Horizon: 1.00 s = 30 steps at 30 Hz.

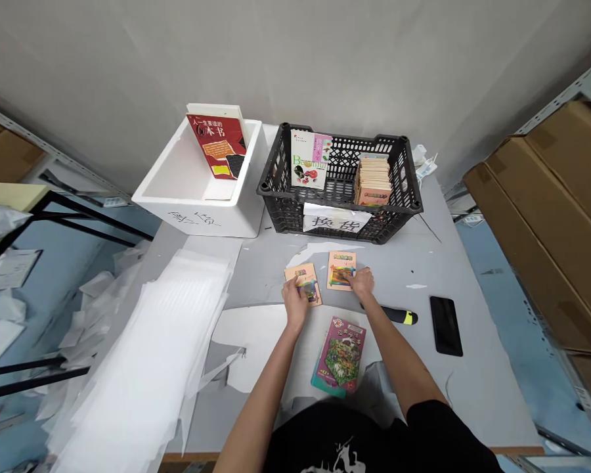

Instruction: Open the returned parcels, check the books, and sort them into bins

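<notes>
My left hand (294,303) holds a small orange-covered book (311,287) by its left side, thumb and fingers closed on it. The book lies slightly tilted over the table. In my right hand (362,282) is the lower right edge of a similar small book (341,261), set a little farther right, with a colourful picture on its cover. The two books are apart. Nearer my body, a purple book (345,355) rests on a teal one (329,387). A black-handled tool with a yellow-green end (398,315) lies partly hidden under my right forearm.
A black plastic crate (342,200) at the back holds a stack of small books (374,177) and an upright book (309,161). Left of it stands a white foam box (246,210) with a red book (219,144). White foam sheets (142,368) cover the left side; a phone (446,325) lies right.
</notes>
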### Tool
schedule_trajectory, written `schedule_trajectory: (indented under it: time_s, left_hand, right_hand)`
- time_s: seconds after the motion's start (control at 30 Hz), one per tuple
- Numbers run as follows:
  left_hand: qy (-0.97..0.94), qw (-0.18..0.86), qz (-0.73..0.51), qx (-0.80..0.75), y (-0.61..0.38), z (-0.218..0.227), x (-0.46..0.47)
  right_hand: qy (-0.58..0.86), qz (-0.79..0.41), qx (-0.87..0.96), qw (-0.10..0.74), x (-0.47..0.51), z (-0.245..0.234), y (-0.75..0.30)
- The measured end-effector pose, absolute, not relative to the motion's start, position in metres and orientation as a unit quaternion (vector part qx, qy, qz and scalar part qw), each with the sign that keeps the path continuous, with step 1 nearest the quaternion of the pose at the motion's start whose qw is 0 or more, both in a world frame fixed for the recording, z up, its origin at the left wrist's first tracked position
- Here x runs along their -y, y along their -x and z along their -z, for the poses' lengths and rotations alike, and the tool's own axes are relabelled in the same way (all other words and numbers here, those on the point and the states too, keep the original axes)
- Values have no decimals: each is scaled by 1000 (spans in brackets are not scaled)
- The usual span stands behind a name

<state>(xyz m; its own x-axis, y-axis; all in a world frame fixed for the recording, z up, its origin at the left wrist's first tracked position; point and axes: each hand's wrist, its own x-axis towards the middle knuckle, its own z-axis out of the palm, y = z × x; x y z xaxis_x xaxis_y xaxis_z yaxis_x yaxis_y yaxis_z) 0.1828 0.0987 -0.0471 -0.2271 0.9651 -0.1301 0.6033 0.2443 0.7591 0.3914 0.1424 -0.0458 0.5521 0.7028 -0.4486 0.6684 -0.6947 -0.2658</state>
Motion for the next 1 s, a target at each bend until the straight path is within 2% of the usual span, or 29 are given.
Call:
schedule_trajectory:
  time_s: [0.17,0.3,0.53,0.7,0.87,1.0]
  left_hand:
    - [-552,362,-266,-702,-209,46,-122]
    - [-560,382,-259,-688,-213,42,-137]
    - [-548,433,-303,-648,-211,18,-145]
    - [-552,501,-377,-550,-207,-16,-132]
    - [-569,526,-421,-472,-197,-45,-117]
    - [-570,536,-443,-438,-192,-54,-110]
  right_hand:
    - [869,-302,392,26,-154,50,-384]
    - [864,-294,406,54,-159,44,-370]
    - [762,-322,532,181,-131,12,-359]
    - [569,-266,694,352,-93,-14,-370]
    - [469,-212,773,371,-81,-39,-377]
    - [431,-228,775,403,-80,-61,-371]
